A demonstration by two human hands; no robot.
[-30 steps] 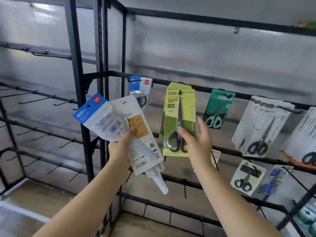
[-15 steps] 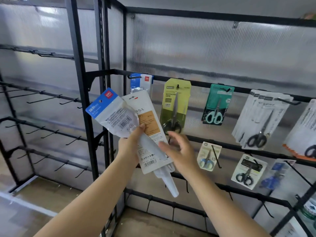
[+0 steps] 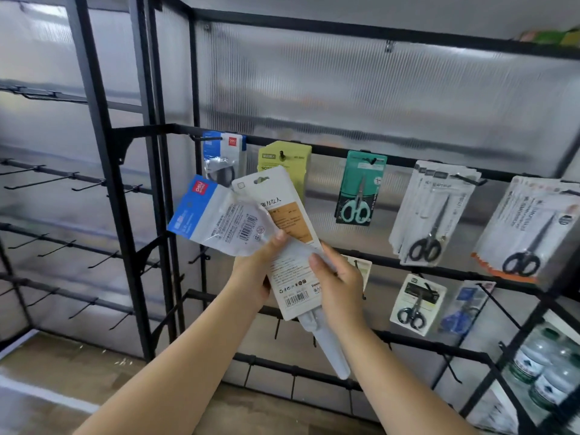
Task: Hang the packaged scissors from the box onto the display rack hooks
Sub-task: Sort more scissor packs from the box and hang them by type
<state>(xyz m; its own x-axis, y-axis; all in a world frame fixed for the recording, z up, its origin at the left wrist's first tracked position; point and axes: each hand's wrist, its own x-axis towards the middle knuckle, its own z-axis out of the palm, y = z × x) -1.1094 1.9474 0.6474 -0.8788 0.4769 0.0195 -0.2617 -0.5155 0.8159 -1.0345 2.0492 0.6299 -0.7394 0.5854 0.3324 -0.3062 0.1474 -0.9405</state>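
Both forearms are bare from the lower edge of the frame up to the wrists, with no sleeves. The left hand (image 3: 255, 273) and right hand (image 3: 340, 285) wear no gloves, rings or watch.

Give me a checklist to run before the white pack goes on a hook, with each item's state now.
1. White pack gripped: ok; right hand holds its right edge, left hand still shares it.
2. Blue pack kept secure: ok; it is fanned to the left in the left hand.
3. Hang hole on white pack clear: ok; the slot at its top edge is uncovered.
4. Matching hook chosen: cannot tell; the pack shows its back, so its design cannot be matched to the white packs hanging at right.
5. Path to the rack: not ok; the blue pack overlaps the white pack's left edge, so separate them first.
6. Green pack seated: ok; it hangs on its hook.
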